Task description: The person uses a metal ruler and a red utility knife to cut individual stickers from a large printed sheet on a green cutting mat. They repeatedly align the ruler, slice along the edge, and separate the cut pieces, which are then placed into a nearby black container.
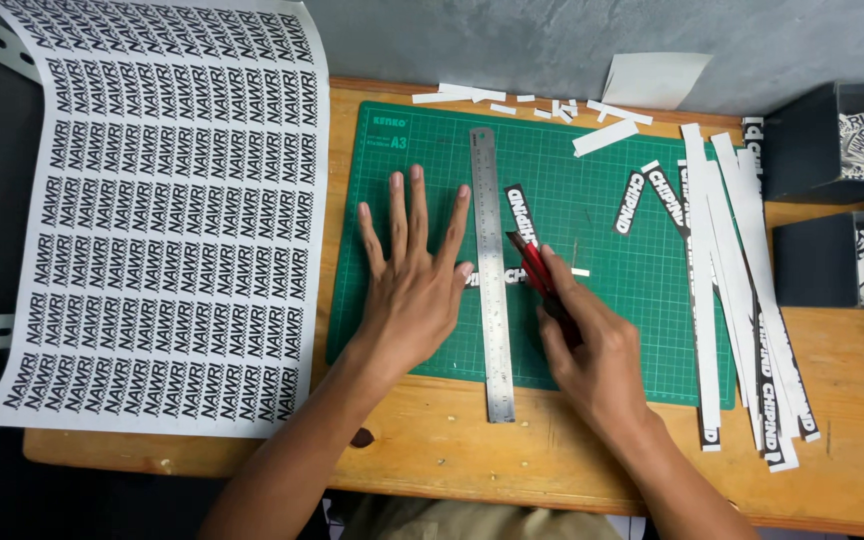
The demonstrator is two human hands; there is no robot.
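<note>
Left hand (414, 290) flat, fingers spread, pinning steel ruler (491, 270) mid-frame on green cutting mat (592, 330). Right hand (592, 345) grip closed on red cutter (534, 262) beside ruler. Printed sheet (167, 210) left; cut strips (742, 290), dark boxes (812, 150) right on table (452, 450).

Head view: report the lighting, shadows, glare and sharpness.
Head view: soft, even light; a faint shadow beside the left hand on the green cutting mat; mild sheen but no harsh glare on the steel ruler; the right hand and red knife are sharp; the edges bow slightly.
</note>
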